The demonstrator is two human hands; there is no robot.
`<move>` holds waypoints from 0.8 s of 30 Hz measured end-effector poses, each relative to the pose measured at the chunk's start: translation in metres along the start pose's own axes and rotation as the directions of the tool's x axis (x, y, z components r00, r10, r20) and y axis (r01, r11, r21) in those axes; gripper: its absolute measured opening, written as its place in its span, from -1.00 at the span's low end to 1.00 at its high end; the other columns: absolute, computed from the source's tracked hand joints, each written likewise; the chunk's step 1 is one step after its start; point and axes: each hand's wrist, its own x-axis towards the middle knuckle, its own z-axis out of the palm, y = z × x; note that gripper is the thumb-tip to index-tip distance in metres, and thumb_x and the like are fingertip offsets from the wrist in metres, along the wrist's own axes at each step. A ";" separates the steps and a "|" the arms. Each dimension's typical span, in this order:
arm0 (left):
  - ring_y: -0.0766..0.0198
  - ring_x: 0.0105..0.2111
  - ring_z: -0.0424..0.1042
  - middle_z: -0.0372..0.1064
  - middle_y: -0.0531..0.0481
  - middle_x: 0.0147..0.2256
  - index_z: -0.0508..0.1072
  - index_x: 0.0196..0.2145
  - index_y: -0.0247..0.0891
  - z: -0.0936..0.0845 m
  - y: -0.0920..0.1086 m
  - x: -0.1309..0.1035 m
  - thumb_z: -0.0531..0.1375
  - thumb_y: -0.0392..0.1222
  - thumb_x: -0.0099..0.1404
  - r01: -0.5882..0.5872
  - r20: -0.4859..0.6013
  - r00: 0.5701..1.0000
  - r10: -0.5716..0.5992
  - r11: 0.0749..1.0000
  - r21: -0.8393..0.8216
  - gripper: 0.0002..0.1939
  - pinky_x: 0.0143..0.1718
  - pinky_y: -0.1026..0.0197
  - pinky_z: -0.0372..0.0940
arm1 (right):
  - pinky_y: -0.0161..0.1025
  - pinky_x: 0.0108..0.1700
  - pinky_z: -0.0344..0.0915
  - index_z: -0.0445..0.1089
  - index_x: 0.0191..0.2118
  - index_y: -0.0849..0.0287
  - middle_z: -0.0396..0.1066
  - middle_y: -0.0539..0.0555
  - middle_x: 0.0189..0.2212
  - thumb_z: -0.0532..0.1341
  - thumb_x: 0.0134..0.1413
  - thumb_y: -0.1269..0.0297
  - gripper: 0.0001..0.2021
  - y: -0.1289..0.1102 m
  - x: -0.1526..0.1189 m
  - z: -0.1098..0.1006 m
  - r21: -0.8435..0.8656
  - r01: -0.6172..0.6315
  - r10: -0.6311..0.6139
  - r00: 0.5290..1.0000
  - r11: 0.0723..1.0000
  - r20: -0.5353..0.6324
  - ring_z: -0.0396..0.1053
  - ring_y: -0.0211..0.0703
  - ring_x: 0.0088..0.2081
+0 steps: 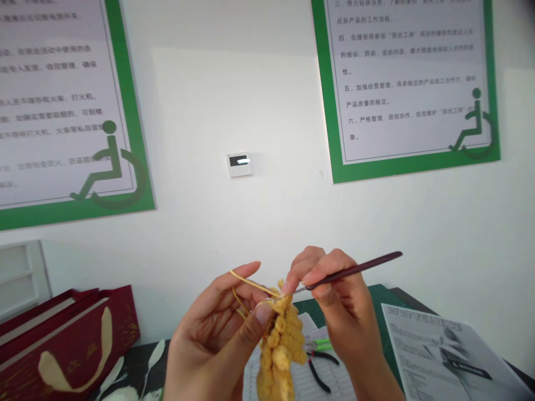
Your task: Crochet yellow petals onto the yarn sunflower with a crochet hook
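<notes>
My left hand pinches the upper edge of a yellow crochet piece, which hangs down in bumpy folds. A strand of yellow yarn runs over the raised left index finger to the work. My right hand grips a crochet hook with a dark red handle, held like a pen and slanting up to the right. The hook's metal shaft reaches into the stitches at the top of the piece; its very tip is hard to make out. Right fingertips touch the yarn there.
Below lie black-handled pliers, a printed sheet and a green cutting mat. Dark red gift bags stand at left, near white leaf-like pieces. Green-framed posters and a small wall panel are on the wall.
</notes>
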 end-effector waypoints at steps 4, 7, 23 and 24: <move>0.20 -0.41 0.53 0.57 -0.04 -0.46 0.72 -0.17 -0.16 0.000 0.000 0.000 0.55 -0.32 0.01 -0.008 -0.012 1.000 0.009 1.000 0.022 -0.62 -0.34 0.30 0.45 | -0.06 -0.11 0.35 0.45 -0.13 0.04 0.61 0.03 -0.30 0.21 0.45 0.30 -0.93 0.000 -0.001 -0.003 -0.078 0.038 -0.035 0.999 0.996 0.039 0.44 -0.09 -0.20; 0.20 -0.42 0.52 0.55 -0.04 -0.47 0.72 -0.16 -0.16 -0.001 -0.001 0.000 0.54 -0.29 0.02 -0.002 -0.016 1.000 0.003 0.999 0.039 -0.63 -0.35 0.29 0.45 | -0.02 -0.09 0.34 0.44 -0.13 0.04 0.62 0.02 -0.29 0.20 0.45 0.31 -0.93 -0.001 -0.001 -0.005 -0.132 0.065 -0.056 0.996 0.989 0.073 0.42 -0.08 -0.19; 0.22 -0.40 0.55 0.60 -0.05 -0.46 0.72 -0.18 -0.18 0.000 -0.001 0.000 0.59 -0.30 -0.03 -0.056 -0.078 0.995 0.061 0.997 0.057 -0.59 -0.32 0.33 0.49 | 0.05 0.05 0.21 0.36 -0.16 0.04 0.63 -0.06 -0.28 0.24 0.33 0.47 -0.86 -0.019 0.000 0.001 -0.661 0.417 -0.245 0.907 0.624 0.342 0.51 -0.12 -0.21; 0.23 -0.42 0.55 0.60 -0.03 -0.47 0.72 -0.16 -0.18 0.001 -0.001 0.000 0.59 -0.31 -0.04 -0.057 -0.085 0.995 0.059 0.998 0.031 -0.57 -0.33 0.34 0.49 | 0.06 0.04 0.22 0.36 -0.14 0.04 0.62 -0.04 -0.27 0.24 0.34 0.47 -0.86 -0.017 0.000 0.001 -0.662 0.414 -0.246 0.909 0.625 0.337 0.50 -0.11 -0.19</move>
